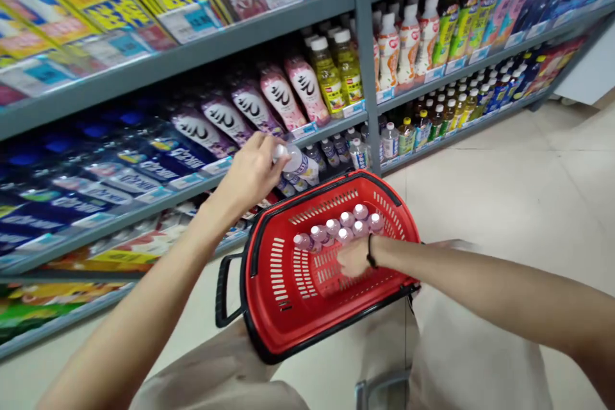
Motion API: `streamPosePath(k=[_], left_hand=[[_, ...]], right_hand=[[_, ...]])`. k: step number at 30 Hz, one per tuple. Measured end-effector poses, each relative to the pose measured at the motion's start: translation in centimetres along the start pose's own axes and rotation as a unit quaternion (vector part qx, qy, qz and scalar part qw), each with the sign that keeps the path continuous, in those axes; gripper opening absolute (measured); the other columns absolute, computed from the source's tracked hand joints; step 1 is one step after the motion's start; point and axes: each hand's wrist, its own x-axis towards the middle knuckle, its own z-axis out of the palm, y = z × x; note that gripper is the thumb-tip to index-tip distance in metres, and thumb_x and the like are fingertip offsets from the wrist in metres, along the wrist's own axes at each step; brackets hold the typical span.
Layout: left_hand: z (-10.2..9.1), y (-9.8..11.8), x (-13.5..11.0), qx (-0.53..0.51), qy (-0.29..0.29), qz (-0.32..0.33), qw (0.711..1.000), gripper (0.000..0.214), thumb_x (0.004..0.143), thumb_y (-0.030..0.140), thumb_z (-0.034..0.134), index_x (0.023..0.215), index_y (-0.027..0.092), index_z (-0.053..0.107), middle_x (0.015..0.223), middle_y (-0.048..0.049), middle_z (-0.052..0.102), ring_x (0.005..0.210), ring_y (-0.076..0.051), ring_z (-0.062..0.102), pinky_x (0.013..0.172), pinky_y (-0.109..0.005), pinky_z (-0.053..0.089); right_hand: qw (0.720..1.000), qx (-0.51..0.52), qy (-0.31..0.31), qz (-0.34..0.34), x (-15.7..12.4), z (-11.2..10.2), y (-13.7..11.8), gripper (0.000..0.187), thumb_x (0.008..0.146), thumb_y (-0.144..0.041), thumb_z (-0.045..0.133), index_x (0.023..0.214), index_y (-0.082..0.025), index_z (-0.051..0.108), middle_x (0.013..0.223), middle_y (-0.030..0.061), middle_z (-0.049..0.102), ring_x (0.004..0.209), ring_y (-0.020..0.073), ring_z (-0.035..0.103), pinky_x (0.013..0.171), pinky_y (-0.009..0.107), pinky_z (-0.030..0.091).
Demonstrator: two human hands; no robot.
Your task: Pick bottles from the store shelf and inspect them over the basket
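My left hand (250, 174) is closed round a small clear bottle (300, 163) with a pale cap, held just above the far rim of a red shopping basket (278, 282). My right hand (353, 257), with a black band on the wrist, reaches into the basket and rests among several pink-capped bottles (339, 229) lying in a row at its far side. Its fingers are mostly hidden behind the bottles. The basket sits tilted on my lap.
Grey shop shelves (192, 54) run along the left and back, packed with pink and purple pouches (281, 97), blue packs and rows of drink bottles (408, 45). A shelf upright (365, 57) stands behind the basket. Beige tiled floor (519, 186) lies to the right.
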Motion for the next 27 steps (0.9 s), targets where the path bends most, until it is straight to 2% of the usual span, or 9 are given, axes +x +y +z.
streamPosePath(k=[2, 4, 7, 9, 11, 16, 20, 24, 27], left_hand=[[-5.0, 1.1, -2.1, -0.029, 0.056, -0.025, 0.998, 0.036, 0.105, 0.043, 0.054, 0.126, 0.016, 0.065, 0.12, -0.0159, 0.068, 0.108, -0.031, 0.067, 0.095, -0.04, 0.053], [-8.8, 2.0, -4.3, -0.074, 0.068, -0.084, 0.991, 0.034, 0.105, 0.043, 0.056, 0.125, 0.017, 0.067, 0.111, -0.0111, 0.072, 0.09, -0.025, 0.068, 0.082, -0.036, 0.053], [-10.9, 2.7, -7.6, -0.202, 0.033, -0.155, 0.966, 0.038, 0.105, 0.047, 0.056, 0.124, 0.017, 0.068, 0.095, -0.0056, 0.073, 0.064, -0.017, 0.062, 0.061, -0.03, 0.048], [-10.1, 2.9, -9.7, -0.258, 0.007, -0.152, 0.954, 0.039, 0.105, 0.05, 0.057, 0.12, 0.016, 0.07, 0.099, -0.0062, 0.076, 0.075, -0.019, 0.067, 0.067, -0.029, 0.05], [-7.9, 3.1, -11.4, -0.289, -0.011, -0.144, 0.946, 0.04, 0.105, 0.052, 0.058, 0.117, 0.017, 0.072, 0.109, -0.0071, 0.077, 0.09, -0.021, 0.07, 0.079, -0.031, 0.053], [-1.6, 2.4, -14.1, -0.353, -0.004, -0.214, 0.911, 0.045, 0.102, 0.059, 0.062, 0.108, 0.017, 0.075, 0.105, -0.0066, 0.078, 0.094, -0.022, 0.071, 0.085, -0.032, 0.051], [1.2, 1.2, -14.8, -0.426, 0.024, -0.254, 0.868, 0.049, 0.099, 0.063, 0.064, 0.107, 0.016, 0.076, 0.103, -0.0087, 0.078, 0.093, -0.023, 0.071, 0.084, -0.032, 0.052], [2.0, 0.4, -15.0, -0.462, 0.045, -0.258, 0.848, 0.051, 0.095, 0.063, 0.069, 0.108, 0.014, 0.076, 0.106, -0.011, 0.078, 0.095, -0.022, 0.071, 0.088, -0.033, 0.054], [2.5, 0.2, -15.3, -0.499, 0.054, -0.274, 0.82, 0.057, 0.091, 0.063, 0.073, 0.118, 0.013, 0.074, 0.113, -0.0132, 0.078, 0.099, -0.023, 0.071, 0.089, -0.034, 0.056]], right_hand=[[0.998, 0.035, -0.044, 0.011, -0.1, -1.1, -2.1, 0.018, 0.085, -0.034, 0.066, 0.076, -0.019, 0.066, 0.062, 0.0055, 0.067, 0.076, 0.0264, 0.073, 0.087, 0.053, 0.062], [0.985, 0.165, -0.051, 0.024, -0.2, -1.5, -4.4, 0.039, 0.1, -0.039, 0.037, 0.102, -0.016, 0.068, 0.087, 0.0116, 0.077, 0.08, 0.0228, 0.075, 0.084, 0.045, 0.063], [0.902, 0.428, 0.023, 0.06, -0.8, -0.5, -7.3, 0.063, 0.105, -0.045, 0.012, 0.112, -0.01, 0.064, 0.093, 0.0165, 0.076, 0.073, 0.0218, 0.072, 0.071, 0.036, 0.06], [0.87, 0.485, 0.027, 0.085, -1.6, 1.1, -8.7, 0.076, 0.106, -0.058, 0.008, 0.112, -0.009, 0.065, 0.089, 0.0162, 0.074, 0.068, 0.0228, 0.067, 0.062, 0.034, 0.056], [0.876, 0.471, -0.013, 0.108, -2.5, 3.1, -9.6, 0.081, 0.106, -0.066, 0.01, 0.116, -0.009, 0.068, 0.092, 0.0162, 0.075, 0.072, 0.0248, 0.068, 0.061, 0.034, 0.054], [0.884, 0.451, 0.041, 0.119, -3.3, 6.9, -10.7, 0.06, 0.107, -0.057, 0.027, 0.116, -0.018, 0.072, 0.09, 0.0091, 0.076, 0.081, 0.0247, 0.07, 0.072, 0.034, 0.056], [0.889, 0.429, 0.044, 0.156, -2.4, 7.1, -10.5, 0.057, 0.105, -0.056, 0.029, 0.104, -0.019, 0.072, 0.083, 0.0079, 0.073, 0.077, 0.0236, 0.068, 0.068, 0.034, 0.054], [0.903, 0.402, 0.119, 0.097, -1.8, 6.3, -10.2, 0.047, 0.097, -0.061, 0.046, 0.1, -0.019, 0.068, 0.083, 0.0041, 0.072, 0.082, 0.0203, 0.068, 0.078, 0.03, 0.056], [0.903, 0.39, 0.142, 0.11, -1.8, 5.8, -10.4, 0.051, 0.091, -0.067, 0.053, 0.099, -0.019, 0.067, 0.081, 0.0035, 0.071, 0.082, 0.0199, 0.068, 0.078, 0.029, 0.056]])
